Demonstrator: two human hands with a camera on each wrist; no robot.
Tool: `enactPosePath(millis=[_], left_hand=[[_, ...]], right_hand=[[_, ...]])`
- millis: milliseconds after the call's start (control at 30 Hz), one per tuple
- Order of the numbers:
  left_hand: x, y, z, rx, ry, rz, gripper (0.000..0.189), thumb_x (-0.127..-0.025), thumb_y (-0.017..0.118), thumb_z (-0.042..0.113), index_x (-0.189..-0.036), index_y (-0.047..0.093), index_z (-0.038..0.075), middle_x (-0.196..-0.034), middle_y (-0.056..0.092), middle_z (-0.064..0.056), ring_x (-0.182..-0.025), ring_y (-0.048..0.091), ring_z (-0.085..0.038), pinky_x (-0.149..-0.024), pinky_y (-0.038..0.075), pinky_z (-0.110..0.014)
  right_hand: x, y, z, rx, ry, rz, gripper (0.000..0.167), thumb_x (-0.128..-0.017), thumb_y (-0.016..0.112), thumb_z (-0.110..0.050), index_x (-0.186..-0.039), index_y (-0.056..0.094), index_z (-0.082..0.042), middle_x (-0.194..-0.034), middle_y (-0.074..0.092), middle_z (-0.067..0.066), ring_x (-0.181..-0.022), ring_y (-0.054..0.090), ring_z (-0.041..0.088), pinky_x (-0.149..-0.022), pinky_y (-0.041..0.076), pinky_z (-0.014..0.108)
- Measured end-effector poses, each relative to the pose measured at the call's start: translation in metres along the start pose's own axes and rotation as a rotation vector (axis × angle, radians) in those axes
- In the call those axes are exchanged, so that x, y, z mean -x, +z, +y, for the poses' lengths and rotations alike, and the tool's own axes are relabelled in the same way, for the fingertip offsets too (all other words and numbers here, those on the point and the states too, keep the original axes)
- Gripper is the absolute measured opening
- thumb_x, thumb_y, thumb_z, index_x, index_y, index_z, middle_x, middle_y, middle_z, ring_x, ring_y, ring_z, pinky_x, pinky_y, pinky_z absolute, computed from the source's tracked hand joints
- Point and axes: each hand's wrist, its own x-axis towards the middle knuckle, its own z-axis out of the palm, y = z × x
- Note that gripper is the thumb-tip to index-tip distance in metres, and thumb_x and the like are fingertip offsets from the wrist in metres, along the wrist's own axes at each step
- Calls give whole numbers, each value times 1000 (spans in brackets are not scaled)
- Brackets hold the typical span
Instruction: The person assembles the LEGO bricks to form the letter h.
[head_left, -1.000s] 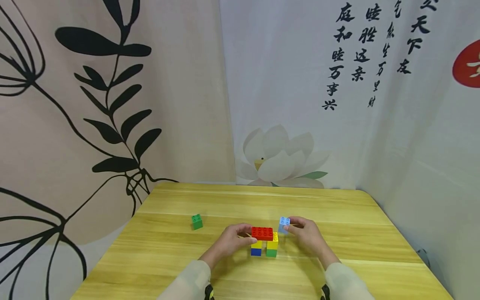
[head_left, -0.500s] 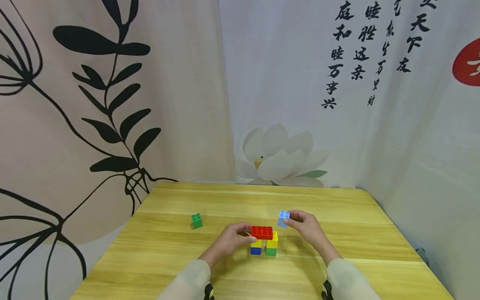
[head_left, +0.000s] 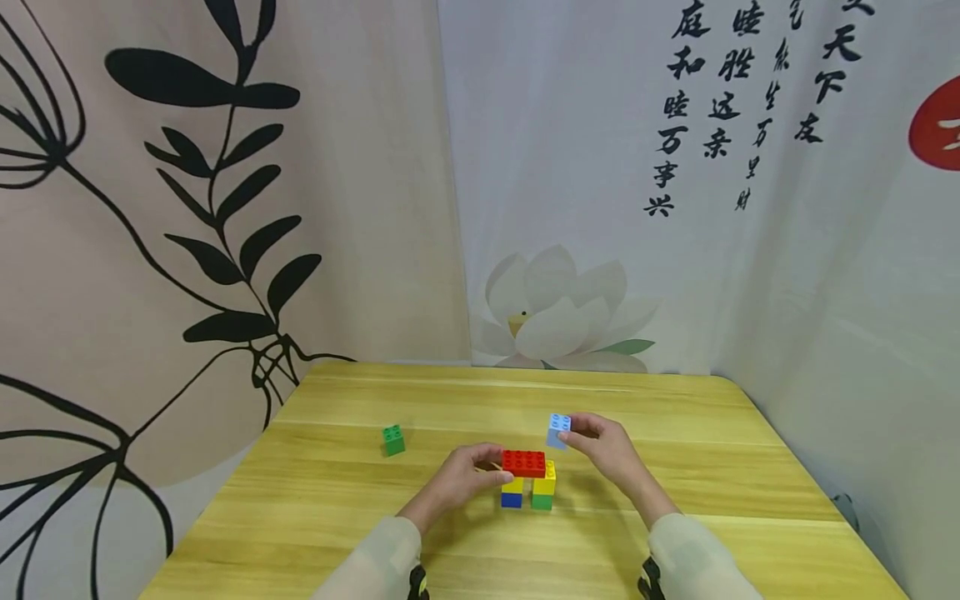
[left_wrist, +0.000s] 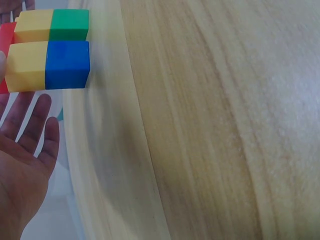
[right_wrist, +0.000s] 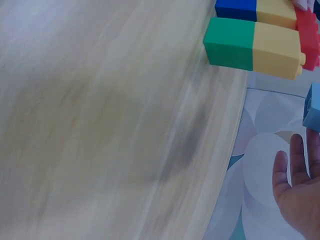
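A small bridge of toy building bricks stands mid-table. Its left leg is a yellow brick (left_wrist: 26, 66) on a dark blue brick (left_wrist: 68, 65). The right leg has another yellow brick (right_wrist: 276, 50) on a green brick (right_wrist: 230, 44). Across the top lies a red brick (head_left: 523, 464), with the right yellow brick's studs partly uncovered. My left hand (head_left: 463, 483) pinches the red brick's left end between thumb and fingers. Above and behind the bridge's right end, my right hand (head_left: 611, 450) holds a light blue brick (head_left: 558, 432) by its right side, studs up.
A loose green brick (head_left: 393, 440) sits on the wooden table (head_left: 337, 508), left of and beyond the bridge. The table's far edge meets a printed curtain (head_left: 390, 208). A light cloth (head_left: 840, 333) hangs along the right side.
My right hand has lifted the light blue brick up and away, then shifted it slightly left. The left hand and the bridge keep their place.
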Motion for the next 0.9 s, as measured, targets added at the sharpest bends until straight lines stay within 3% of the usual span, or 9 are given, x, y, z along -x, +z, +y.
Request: enactPosePath(millis=[533, 900], left_hand=[[-1, 1, 1, -2, -10, 14, 43, -87, 77, 37, -122, 68, 14, -108, 67, 5, -99, 60, -17, -90, 51, -40], [-1, 0, 1, 5, -1, -7, 38, -89, 75, 36, -120, 69, 15, -108, 68, 5, -99, 61, -17, -92, 50, -43]], right_hand=[[2, 10, -21, -15, -55, -17, 41, -88, 77, -28, -123, 68, -9, -109, 69, 2, -103, 62, 22, -89, 53, 40], [5, 19, -31, -67, -78, -77, 39, -88, 77, -26, -122, 68, -10, -107, 69, 2, -100, 62, 22, -90, 52, 41]])
